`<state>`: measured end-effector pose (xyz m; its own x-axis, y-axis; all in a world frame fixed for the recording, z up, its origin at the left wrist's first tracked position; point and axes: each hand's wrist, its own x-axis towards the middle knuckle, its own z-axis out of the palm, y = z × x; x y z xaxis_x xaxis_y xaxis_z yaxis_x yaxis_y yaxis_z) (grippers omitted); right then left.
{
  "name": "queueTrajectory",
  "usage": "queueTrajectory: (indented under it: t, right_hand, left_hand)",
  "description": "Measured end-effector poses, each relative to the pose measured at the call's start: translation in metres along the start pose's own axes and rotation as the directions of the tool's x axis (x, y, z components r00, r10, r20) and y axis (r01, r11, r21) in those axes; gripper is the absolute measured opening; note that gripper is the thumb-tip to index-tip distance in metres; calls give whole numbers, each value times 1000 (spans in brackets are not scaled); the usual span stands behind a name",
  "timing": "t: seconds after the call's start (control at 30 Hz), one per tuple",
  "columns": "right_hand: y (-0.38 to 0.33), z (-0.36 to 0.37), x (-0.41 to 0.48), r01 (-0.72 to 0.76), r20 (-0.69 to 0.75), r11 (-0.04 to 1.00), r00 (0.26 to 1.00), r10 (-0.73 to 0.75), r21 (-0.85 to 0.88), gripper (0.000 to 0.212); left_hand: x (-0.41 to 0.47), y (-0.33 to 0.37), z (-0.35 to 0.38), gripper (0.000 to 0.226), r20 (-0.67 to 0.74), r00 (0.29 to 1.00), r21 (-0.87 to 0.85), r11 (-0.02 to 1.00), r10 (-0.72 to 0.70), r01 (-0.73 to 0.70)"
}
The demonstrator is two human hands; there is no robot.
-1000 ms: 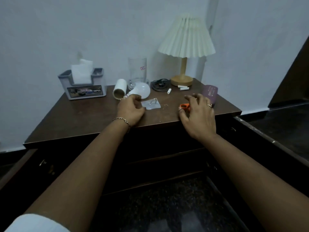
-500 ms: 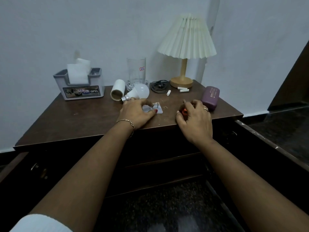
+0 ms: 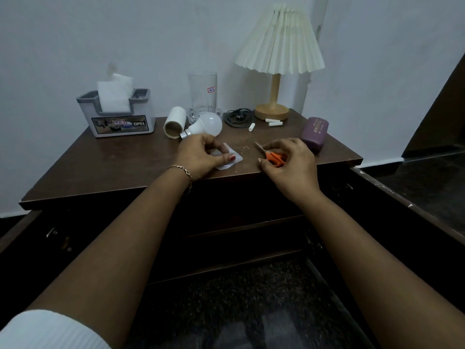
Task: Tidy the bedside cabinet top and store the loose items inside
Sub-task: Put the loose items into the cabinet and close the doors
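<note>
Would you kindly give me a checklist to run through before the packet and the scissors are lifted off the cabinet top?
1. Grip of the left hand on the clear packet: ok, pinched.
2. Grip of the right hand on the orange scissors: ok, fingers curled round the handles.
3. The blades closed and pointing away from the person: ok.
4. Gap between the bulb and the left hand: not ok, its base lies just behind the knuckles.
5. Free space inside the cabinet: cannot tell, too dark.
</note>
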<state>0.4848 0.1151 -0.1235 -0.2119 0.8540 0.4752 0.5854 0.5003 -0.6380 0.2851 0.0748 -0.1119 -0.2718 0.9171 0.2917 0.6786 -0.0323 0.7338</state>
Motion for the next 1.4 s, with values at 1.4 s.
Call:
queueTrajectory:
  t: [1.4]
  right_hand:
    - [66, 103, -77, -299, 242, 825, 949, 203, 479, 14]
  left_hand:
    - [-79, -111, 78, 21, 22, 681, -754, 435, -732, 492]
